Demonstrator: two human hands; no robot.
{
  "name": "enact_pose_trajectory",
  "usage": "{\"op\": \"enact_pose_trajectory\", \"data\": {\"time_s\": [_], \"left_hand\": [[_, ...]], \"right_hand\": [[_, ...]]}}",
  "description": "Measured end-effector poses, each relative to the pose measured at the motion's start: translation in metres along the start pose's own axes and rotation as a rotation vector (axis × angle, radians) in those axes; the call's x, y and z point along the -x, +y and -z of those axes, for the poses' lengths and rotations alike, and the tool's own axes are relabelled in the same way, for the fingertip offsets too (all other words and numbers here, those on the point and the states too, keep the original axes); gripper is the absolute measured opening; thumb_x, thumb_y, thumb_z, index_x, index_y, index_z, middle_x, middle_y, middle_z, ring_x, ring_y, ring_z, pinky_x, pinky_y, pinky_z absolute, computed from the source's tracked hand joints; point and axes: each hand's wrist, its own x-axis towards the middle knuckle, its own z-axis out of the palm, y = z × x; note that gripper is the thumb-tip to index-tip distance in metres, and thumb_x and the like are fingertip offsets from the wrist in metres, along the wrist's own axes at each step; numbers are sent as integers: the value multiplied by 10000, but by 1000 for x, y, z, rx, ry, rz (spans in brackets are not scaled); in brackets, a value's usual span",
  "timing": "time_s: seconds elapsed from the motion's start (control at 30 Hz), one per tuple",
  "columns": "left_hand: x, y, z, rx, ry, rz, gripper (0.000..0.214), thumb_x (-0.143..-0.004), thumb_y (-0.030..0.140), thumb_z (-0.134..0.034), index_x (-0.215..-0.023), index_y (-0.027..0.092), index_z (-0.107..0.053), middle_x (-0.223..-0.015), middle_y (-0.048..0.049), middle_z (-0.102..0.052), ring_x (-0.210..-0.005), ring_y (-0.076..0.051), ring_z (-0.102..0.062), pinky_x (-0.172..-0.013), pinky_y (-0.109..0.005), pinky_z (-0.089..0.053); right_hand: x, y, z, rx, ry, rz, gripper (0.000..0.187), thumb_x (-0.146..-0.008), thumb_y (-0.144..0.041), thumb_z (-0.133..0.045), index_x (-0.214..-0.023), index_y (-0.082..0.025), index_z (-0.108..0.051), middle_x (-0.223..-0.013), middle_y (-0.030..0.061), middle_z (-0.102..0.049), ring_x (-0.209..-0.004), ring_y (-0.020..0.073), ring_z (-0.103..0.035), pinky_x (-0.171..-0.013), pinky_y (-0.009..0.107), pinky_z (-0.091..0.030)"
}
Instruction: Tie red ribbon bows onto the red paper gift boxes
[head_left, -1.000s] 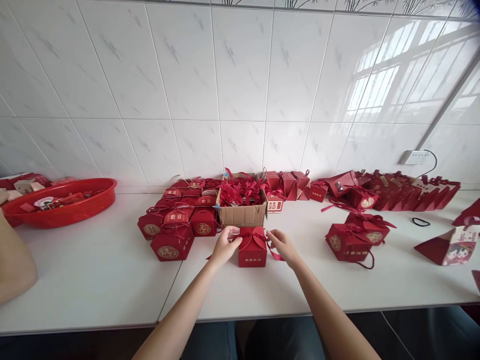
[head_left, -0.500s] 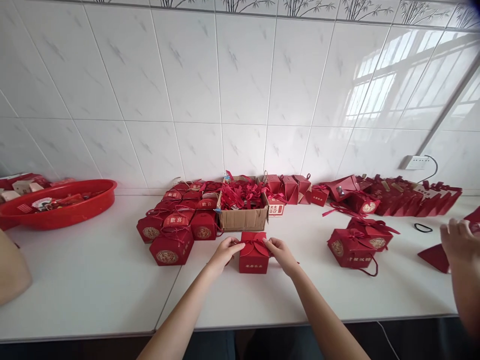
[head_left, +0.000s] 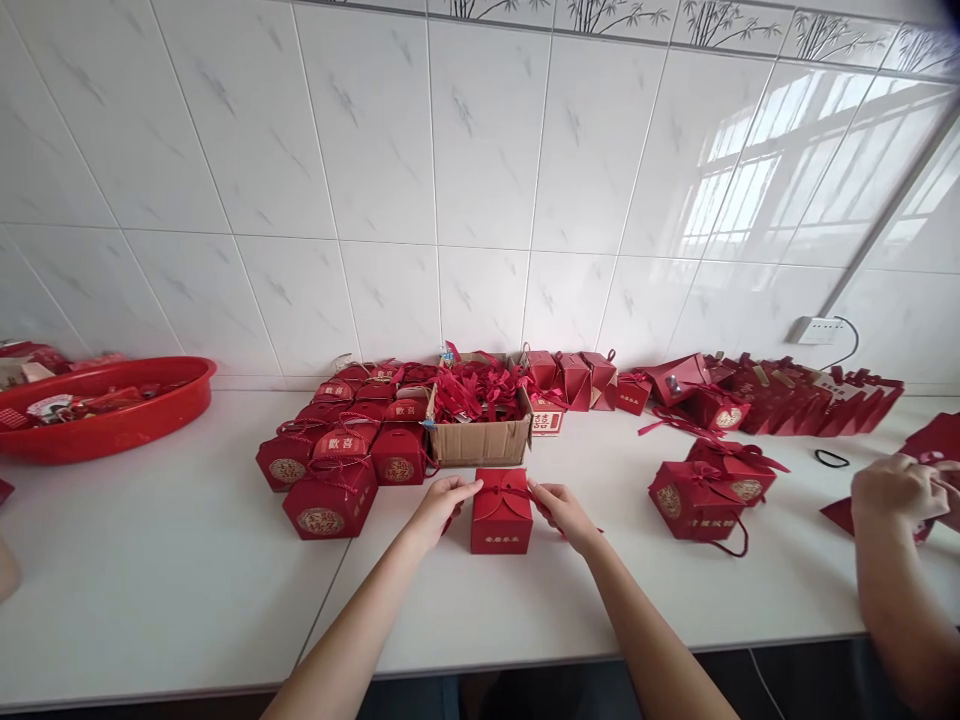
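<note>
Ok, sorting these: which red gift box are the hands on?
The red gift box standing alone before the cardboard box, between the left hand and right hand.

I get a bright, even daylight picture. The light comes from the right: a window reflection [head_left: 750,170] glares across the glossy wall tiles [head_left: 375,130] and washes out the upper right. The white counter [head_left: 187,580] is bright but keeps its detail. The red box [head_left: 501,512] between the left hand [head_left: 439,505] and right hand [head_left: 562,512] casts only a faint, soft shadow. Focus is sharp at the centre. Toward the edges the wide lens bends the tile lines and the counter's front edge, and another person's hand [head_left: 896,490] at far right looks slightly soft.
</note>
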Motion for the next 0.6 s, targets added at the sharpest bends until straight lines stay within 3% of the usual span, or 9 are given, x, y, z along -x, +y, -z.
{"op": "enact_pose_trajectory", "data": {"time_s": [0.2,0.5,0.6], "left_hand": [[-2,6,9,-39,-56,-2,553,-558,477,-766,-492,193,-296,-497,83,-266,-459,-65,-243,-500,-260,-132],[5,10,15,-98,-82,20,533,-567,498,-753,-494,195,-320,-502,79,-289,-467,-75,-256,-505,-258,-147],[8,11,14,-112,-99,49,478,-576,510,-737,-510,190,-387,-512,71,-340,-473,-82,-312,-503,-251,-191]], "right_hand": [[-2,-1,11,-2,73,32,502,-703,-570,-636,-551,-202,-330,-513,-66,-267,-488,77,-171,-481,255,-117],[1,-4,22,-52,-42,71,483,-704,-567,-675,-563,-187,-412,-508,-67,-301,-490,77,-184,-487,248,-134],[5,-4,23,-141,-105,68,470,-714,-577,-664,-580,-186,-441,-523,-43,-391,-484,82,-292,-490,244,-223]]}}
